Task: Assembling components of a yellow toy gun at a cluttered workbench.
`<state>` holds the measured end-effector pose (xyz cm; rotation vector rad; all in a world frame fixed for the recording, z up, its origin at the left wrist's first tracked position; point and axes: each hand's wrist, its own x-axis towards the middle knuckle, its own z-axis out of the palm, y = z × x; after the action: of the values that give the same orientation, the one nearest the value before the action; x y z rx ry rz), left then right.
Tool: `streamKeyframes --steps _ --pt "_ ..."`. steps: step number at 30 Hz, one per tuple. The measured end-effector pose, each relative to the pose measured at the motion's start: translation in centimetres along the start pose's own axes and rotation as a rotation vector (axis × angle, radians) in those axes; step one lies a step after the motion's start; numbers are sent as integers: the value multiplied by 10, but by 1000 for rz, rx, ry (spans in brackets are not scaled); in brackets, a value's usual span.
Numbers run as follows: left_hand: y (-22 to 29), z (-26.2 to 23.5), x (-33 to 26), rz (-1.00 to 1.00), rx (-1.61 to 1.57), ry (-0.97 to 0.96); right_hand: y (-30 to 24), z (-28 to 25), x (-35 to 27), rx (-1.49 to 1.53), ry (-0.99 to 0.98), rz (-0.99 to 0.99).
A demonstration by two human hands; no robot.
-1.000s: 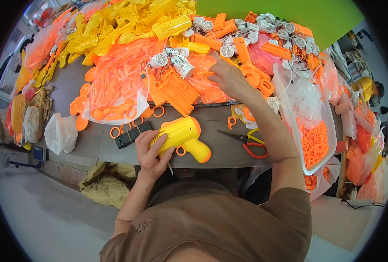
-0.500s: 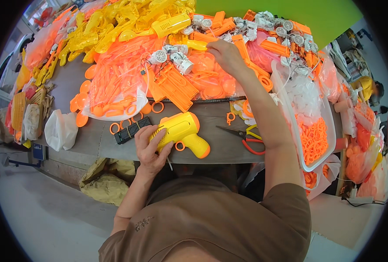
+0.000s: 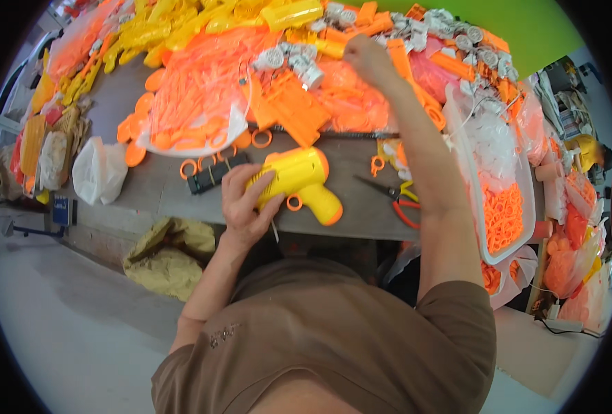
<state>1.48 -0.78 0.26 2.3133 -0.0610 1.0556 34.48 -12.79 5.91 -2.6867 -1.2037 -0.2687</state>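
Note:
My left hand (image 3: 244,201) is wrapped round the rear end of a yellow toy gun (image 3: 295,176) near the table's front edge. The toy lies on its side, its orange-tipped grip pointing to the lower right, with an orange ring-shaped trigger (image 3: 294,202) below the body. A thin pale strip hangs beneath my left hand. Stretched far forward, my right hand (image 3: 373,62) has bent fingers at the end of a yellow plastic part (image 3: 330,48) in the heap. Its fingertips are partly hidden, so I cannot tell what they grip.
Beside my left hand lies a black ridged block (image 3: 216,174). Pliers-like cutters (image 3: 404,205) with red and yellow handles lie near my right forearm. A clear bin (image 3: 486,255) of orange rings stands right. Orange frames (image 3: 295,110), white motor units (image 3: 306,69) and yellow shells (image 3: 175,27) fill the back.
The whole view has shifted, so the table and its things sit higher and slightly right. Against the things around them, both hands have barely moved.

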Motion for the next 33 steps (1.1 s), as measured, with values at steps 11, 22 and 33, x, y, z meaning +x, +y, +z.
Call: streamKeyframes --steps 11,22,33 --pt "-4 3 -1 -1 -82 3 -116 -33 -165 511 73 -536" --pt "-3 2 -1 8 -56 -7 -130 -33 -171 257 60 -521" --pt "-4 -5 7 134 40 -162 -127 -30 -171 200 30 -495"
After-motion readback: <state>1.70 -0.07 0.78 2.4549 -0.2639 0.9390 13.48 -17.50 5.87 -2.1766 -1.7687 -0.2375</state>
